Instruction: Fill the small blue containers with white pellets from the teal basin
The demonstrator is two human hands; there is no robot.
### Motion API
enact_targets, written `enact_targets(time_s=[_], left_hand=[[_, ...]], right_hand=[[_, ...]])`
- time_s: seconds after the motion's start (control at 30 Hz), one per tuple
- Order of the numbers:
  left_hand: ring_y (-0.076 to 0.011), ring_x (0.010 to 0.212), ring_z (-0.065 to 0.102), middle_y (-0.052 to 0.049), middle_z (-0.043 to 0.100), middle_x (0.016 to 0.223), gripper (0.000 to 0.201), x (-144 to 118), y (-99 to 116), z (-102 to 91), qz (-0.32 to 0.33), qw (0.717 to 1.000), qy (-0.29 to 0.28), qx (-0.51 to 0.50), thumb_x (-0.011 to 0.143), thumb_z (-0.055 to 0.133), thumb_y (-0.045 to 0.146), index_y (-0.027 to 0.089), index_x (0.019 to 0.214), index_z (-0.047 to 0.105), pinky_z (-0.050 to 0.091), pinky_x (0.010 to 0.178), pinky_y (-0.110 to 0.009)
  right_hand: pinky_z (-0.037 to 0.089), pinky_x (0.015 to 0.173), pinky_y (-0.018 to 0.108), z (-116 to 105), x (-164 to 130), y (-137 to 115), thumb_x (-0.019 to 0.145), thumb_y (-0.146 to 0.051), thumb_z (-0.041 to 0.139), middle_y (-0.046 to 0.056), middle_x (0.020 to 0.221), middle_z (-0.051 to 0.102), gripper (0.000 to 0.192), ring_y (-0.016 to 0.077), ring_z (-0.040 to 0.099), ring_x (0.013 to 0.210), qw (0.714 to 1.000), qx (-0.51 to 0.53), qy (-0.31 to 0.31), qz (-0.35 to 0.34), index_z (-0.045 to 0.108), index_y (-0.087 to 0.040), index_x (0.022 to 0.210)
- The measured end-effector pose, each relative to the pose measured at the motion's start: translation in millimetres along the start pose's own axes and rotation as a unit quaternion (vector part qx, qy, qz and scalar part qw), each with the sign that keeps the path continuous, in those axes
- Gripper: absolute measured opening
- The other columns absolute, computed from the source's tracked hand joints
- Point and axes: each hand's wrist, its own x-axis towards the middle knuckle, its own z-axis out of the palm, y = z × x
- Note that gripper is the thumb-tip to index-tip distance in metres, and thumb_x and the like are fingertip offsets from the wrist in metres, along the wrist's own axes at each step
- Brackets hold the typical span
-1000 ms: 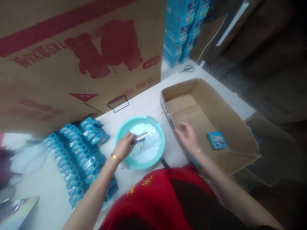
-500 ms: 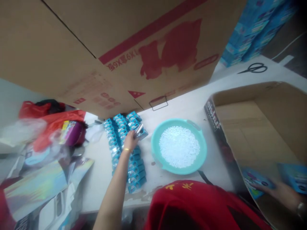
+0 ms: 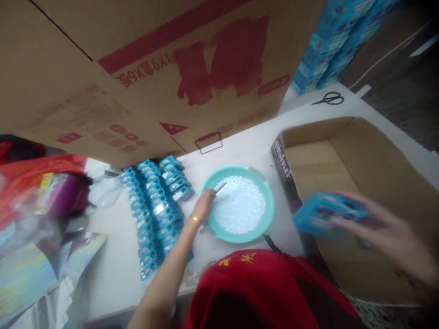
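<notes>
Raising blue pack (image 3: 313,217) over edge of carton (image 3: 310,160), your right hand (image 3: 384,228) has fingers round it; left hand (image 3: 203,208), back at bowl (image 3: 270,201), grips metal tool (image 3: 221,188): pack, tool now closer.

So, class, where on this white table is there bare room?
Bare tabletop shows between the rows of blue boxes and the iridescent sheets, with a narrower strip between the turquoise basin and the open carton. Crowded: those rows and the far-left pile.

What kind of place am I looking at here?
Most likely a small packing workshop: rows of small blue boxes line a white table beside a turquoise basin of small white pieces, with tall blue stacks at the far end.
</notes>
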Motion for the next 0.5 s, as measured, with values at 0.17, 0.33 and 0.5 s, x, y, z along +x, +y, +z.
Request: enact_targets(time_s=[0.17,0.33,0.5], left_hand=[[-0.0223,0.106,0.05,-0.015,0.048,0.118,0.033,49.3,48.7,58.3,-0.002,0.987,-0.133,0.085,0.089,0.03,0.007,0.014,0.116,0.048,0.044,0.088,-0.035],[-0.0256,0.107,0.048,-0.013,0.055,0.109,0.027,34.5,60.4,81.8,0.053,0.977,-0.199,0.059,0.088,0.036,0.01,0.017,0.104,0.057,0.039,0.095,-0.042],[-0.0229,0.102,0.053,-0.009,0.062,0.103,0.032,-1.6,56.7,86.2,0.059,0.97,-0.235,-0.009,0.079,0.041,0.004,0.016,0.101,0.061,0.04,0.094,-0.038]], right_hand=[[0.06,0.073,0.041,52.2,-9.7,-4.7,0.048,-0.041,0.085,0.008,0.102,0.07,0.063,0.0288,0.068,0.086,0.962,0.143,-0.214,0.094,0.063,-0.025,0.105],[0.057,0.081,0.045,73.3,-24.2,15.8,0.058,-0.046,0.081,0.009,0.101,0.071,0.056,0.0279,0.068,0.089,0.932,0.245,-0.202,0.178,0.061,-0.022,0.105],[0.052,0.09,0.045,84.7,-9.1,33.4,0.063,-0.044,0.079,0.008,0.108,0.069,0.059,0.0259,0.065,0.097,0.941,0.28,-0.094,0.164,0.056,-0.024,0.114]])
